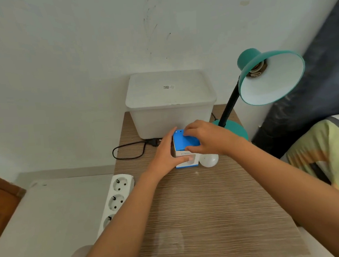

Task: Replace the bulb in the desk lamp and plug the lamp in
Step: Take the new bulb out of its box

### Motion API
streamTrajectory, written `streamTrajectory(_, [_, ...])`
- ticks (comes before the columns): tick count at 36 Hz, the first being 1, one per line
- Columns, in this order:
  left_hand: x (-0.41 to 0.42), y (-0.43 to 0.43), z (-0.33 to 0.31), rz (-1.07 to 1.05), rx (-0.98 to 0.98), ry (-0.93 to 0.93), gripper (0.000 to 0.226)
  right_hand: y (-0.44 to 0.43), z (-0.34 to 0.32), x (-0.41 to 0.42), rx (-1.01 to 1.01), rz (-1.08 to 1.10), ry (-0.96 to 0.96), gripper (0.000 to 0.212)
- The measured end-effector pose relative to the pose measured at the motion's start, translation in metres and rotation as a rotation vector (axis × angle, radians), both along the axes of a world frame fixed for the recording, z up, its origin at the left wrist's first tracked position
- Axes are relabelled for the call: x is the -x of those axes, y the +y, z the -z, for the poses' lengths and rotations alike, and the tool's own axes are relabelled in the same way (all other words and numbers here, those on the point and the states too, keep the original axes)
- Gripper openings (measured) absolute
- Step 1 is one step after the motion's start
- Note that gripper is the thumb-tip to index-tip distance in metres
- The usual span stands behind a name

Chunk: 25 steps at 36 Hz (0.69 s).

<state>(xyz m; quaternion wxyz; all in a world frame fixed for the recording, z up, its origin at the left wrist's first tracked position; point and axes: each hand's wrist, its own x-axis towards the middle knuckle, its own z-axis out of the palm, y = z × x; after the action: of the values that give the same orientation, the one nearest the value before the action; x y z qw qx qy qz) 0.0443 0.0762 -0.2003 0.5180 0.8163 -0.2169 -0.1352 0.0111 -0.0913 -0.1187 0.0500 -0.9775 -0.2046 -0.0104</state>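
Stood on the wooden surface (210, 205): the blue-and-white bulb box (183, 145), in front of a white plastic bin (171, 106). Steadied from the side by the left hand (166, 154), fingers pressed flat to the box wall. Worked at the blue top flap by the right hand (207, 137), fingers pinching its edge. Lay just right of the box, touching or nearly so: a bare white bulb (210, 159). Gaped empty: the socket (258, 71) inside the teal desk lamp (269, 77). Trailed unplugged behind the box: the black plug (153, 142); waited at the left edge, the power strip (117, 196). Best done, probably, by bracing the box low and lifting the flap gently, without tearing card or knocking the loose bulb.
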Motion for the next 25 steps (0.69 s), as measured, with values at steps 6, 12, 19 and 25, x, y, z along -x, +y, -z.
streamTrajectory(6, [-0.003,0.005,0.001,-0.005,0.016,0.020,0.107,0.002,0.002,0.003,-0.412,0.083,-0.249,0.031])
streamTrajectory(12, [0.006,0.000,-0.003,0.026,0.047,-0.001,0.112,0.005,-0.001,-0.008,-0.904,0.475,-0.284,0.019])
streamTrajectory(19, [0.010,0.002,-0.003,0.032,0.019,-0.034,0.117,0.012,0.006,-0.011,-1.113,0.682,-0.277,0.023])
streamTrajectory(25, [0.008,0.003,-0.003,0.031,0.029,-0.014,0.120,0.009,0.006,0.013,-1.059,0.643,-0.408,0.024])
